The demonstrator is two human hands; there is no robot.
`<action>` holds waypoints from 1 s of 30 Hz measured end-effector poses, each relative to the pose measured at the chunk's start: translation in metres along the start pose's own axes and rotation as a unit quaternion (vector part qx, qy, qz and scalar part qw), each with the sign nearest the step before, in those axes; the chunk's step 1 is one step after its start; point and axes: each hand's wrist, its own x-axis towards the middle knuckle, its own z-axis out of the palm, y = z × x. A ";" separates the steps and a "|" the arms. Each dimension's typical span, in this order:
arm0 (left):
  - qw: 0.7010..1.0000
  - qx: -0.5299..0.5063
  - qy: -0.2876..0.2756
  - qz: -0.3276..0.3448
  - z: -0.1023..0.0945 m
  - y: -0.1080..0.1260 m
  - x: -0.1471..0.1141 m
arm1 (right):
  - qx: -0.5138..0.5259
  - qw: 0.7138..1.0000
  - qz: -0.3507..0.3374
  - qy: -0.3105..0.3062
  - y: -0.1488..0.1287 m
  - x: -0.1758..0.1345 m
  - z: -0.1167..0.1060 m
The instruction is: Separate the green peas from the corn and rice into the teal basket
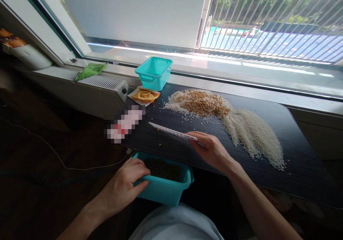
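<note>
My left hand (pixel 132 174) is closed over the near left rim of a turquoise plastic bin (pixel 163 191), held below the table's front edge. Dark grains (pixel 164 168) lie inside it. My right hand (pixel 210 148) pinches one end of a thin flat white piece (pixel 171 131) with a pinkish pattern, seen nearly edge-on above the table. Beyond it spreads a heap of white rice (pixel 254 134), with round orange-yellow dried peas (pixel 206 104), by their look, scattered over its left part. A single pea (pixel 160 145) sits near the table's front edge.
On the dark table (pixel 300 161), another turquoise bin (pixel 154 77) stands at the back left by the window. In front of it lies a yellow item on a white napkin (pixel 144 96). A blurred-out pink object (pixel 127 123) is nearer. A radiator (pixel 103 86) adjoins the left side.
</note>
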 end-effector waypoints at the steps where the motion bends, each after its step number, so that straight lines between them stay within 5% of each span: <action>1: 1.000 -0.001 0.004 -0.003 -0.001 -0.002 -0.002 | 0.005 1.000 -0.013 -0.017 -0.004 -0.003 -0.001; 8: 0.999 -0.029 -0.025 -0.035 -0.002 -0.002 -0.005 | 0.060 0.995 -0.008 -0.077 -0.018 -0.050 -0.024; 13: 0.998 -0.042 -0.036 -0.041 0.005 0.005 -0.001 | 0.030 0.991 0.075 0.103 0.007 -0.082 -0.039; 16: 0.997 -0.049 -0.042 -0.030 0.012 0.010 0.004 | -0.031 0.960 0.152 0.234 0.028 -0.091 -0.048; 19: 0.996 -0.061 -0.056 -0.019 0.020 0.017 0.010 | -0.089 0.923 0.231 0.295 0.043 -0.092 -0.057; 25: 0.994 -0.080 -0.074 -0.008 0.031 0.027 0.017 | -0.167 0.895 0.288 0.296 0.056 -0.081 -0.063; 30: 0.994 -0.074 -0.080 -0.006 0.033 0.029 0.017 | -0.154 0.902 0.300 0.269 0.055 -0.073 -0.057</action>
